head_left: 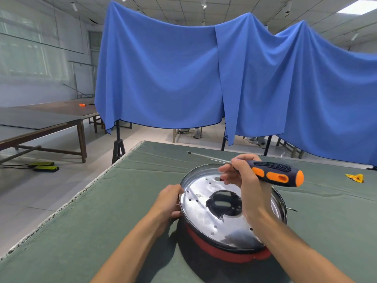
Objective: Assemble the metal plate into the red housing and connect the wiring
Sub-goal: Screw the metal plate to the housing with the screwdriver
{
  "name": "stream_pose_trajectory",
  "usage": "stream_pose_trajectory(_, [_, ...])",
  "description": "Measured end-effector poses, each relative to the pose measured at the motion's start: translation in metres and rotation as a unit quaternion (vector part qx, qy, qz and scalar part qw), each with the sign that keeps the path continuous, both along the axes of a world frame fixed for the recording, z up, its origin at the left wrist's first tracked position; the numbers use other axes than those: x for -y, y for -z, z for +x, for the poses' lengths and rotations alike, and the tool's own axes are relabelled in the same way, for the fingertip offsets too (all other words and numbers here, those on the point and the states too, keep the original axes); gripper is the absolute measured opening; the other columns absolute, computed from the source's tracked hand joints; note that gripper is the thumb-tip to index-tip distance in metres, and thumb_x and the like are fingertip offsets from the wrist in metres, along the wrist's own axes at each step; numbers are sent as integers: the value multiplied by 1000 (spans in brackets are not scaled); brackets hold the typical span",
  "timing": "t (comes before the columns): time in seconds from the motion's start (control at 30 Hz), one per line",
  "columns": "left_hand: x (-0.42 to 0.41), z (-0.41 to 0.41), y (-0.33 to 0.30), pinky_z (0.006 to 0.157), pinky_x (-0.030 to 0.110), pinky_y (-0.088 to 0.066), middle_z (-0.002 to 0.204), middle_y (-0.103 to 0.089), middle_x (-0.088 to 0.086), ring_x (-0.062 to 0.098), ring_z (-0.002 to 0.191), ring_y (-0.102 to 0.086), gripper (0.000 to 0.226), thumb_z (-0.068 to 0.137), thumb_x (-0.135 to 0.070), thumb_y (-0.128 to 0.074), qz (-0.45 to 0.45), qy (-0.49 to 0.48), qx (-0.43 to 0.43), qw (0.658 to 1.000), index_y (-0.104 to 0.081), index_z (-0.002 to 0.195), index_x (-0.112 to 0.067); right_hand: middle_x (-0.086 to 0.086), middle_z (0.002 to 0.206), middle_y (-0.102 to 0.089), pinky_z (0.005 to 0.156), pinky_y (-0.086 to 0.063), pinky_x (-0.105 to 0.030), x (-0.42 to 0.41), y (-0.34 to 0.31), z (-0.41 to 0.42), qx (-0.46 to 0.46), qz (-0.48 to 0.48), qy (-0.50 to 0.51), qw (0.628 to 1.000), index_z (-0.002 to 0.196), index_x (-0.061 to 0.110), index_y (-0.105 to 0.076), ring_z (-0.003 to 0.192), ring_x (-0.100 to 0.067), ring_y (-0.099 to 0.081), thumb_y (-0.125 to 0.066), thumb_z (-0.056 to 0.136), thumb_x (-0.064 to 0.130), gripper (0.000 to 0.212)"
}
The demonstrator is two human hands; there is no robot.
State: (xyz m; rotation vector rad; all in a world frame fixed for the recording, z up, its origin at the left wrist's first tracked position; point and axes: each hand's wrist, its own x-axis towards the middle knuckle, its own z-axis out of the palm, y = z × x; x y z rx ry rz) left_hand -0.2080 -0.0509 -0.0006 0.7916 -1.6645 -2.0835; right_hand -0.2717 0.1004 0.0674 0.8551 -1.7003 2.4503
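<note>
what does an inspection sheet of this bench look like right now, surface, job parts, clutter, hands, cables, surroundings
surface: green cloth covers the table.
job's things: metal plate sits in the red housing, tilted; wiring not visible.
clutter: yellow scrap at right; thin rod at the far edge.
grippers: left hand grips the housing rim; right hand holds an orange-black screwdriver, its shaft pointing away from the plate.
cables: one on the floor by two pedals.
surroundings: blue cloth hung on stands; wooden tables at left.

Blue drapes point(163, 74), wooden tables point(51, 119)
</note>
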Motion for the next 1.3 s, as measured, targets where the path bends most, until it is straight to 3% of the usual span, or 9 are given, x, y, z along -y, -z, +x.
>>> stream_pose_trajectory(0.17, [0, 15, -9, 51, 24, -45, 70, -53, 8, 18, 49, -47, 25, 51, -19, -53, 54, 77, 41, 995, -56, 74, -9, -14, 67, -71, 49, -53, -26, 0, -5, 1, 21, -10, 11, 1000, 81, 1, -64, 55, -21, -66, -65, 85, 17, 16])
stream_pose_trajectory(0.3, [1, 15, -13, 46, 20, -33, 59, -46, 4, 17, 44, -34, 25, 71, -28, -53, 79, 87, 59, 991, -48, 91, -15, -13, 57, -66, 47, -50, -24, 1, -3, 3, 26, -28, 55, 998, 68, 9, -66, 49, -21, -60, -64, 87, 20, 22])
stream_pose_trajectory(0.43, [1, 13, -10, 53, 25, -33, 67, -43, 4, 19, 57, -35, 26, 74, -41, -54, 116, 119, 66, 984, -48, 80, -17, -6, 54, -63, 49, -49, -21, 3, 1, 2, 0, -61, 101, 993, 74, 4, -65, 51, -15, -60, -64, 88, 15, 17])
stream_pose_trajectory(0.57, [-6, 11, -10, 56, 29, -37, 75, -52, 11, 24, 61, -46, 24, 75, -38, -52, 116, 88, -1, 989, -54, 80, -14, -5, 68, -64, 60, -50, -26, 3, 3, 1, -83, -38, 130, 987, 83, 14, -61, 60, -12, -60, -63, 90, 11, 8])
stream_pose_trajectory(0.73, [-11, 11, -17, 66, 33, -43, 83, -67, 8, 26, 72, -59, 25, 75, -38, -55, 70, 70, -137, 986, -68, 82, -18, -7, 86, -58, 71, -45, -11, -2, 4, 9, -237, 14, 139, 961, 98, 7, -57, 72, 2, -59, -63, 88, 13, 13])
stream_pose_trajectory(0.83, [-15, 13, -22, 65, 30, -56, 94, -73, 9, 21, 78, -70, 29, 86, -22, -48, 68, 96, -221, 968, -70, 103, -15, -15, 87, -57, 78, -48, -24, -1, 2, 10, -299, 22, 162, 940, 96, 7, -59, 82, -17, -63, -64, 82, 11, 16])
stream_pose_trajectory(0.97, [-18, 17, -27, 60, 28, -56, 93, -73, 13, 23, 76, -71, 46, 77, -26, -52, 68, 136, -250, 956, -62, 116, -6, -11, 88, -57, 73, -51, -44, 1, 8, 7, -370, 32, 178, 911, 95, 17, -58, 75, -36, -59, -65, 82, 13, 15])
stream_pose_trajectory(1.13, [-18, 19, -26, 63, 30, -56, 97, -73, 13, 23, 81, -71, 49, 82, -33, -51, 55, 158, -259, 951, -60, 122, -5, -15, 90, -53, 78, -47, -25, 3, 21, -2, -385, 47, 198, 900, 95, -2, -63, 76, -32, -58, -68, 84, 19, 25])
stream_pose_trajectory(1.3, [-20, 19, -27, 70, 32, -56, 110, -70, 17, 26, 91, -70, 51, 85, -40, -53, 44, 149, -253, 955, -61, 123, -8, -11, 89, -52, 81, -42, -15, 4, 24, -5, -390, 48, 195, 898, 95, -1, -63, 79, -19, -54, -65, 83, 20, 25])
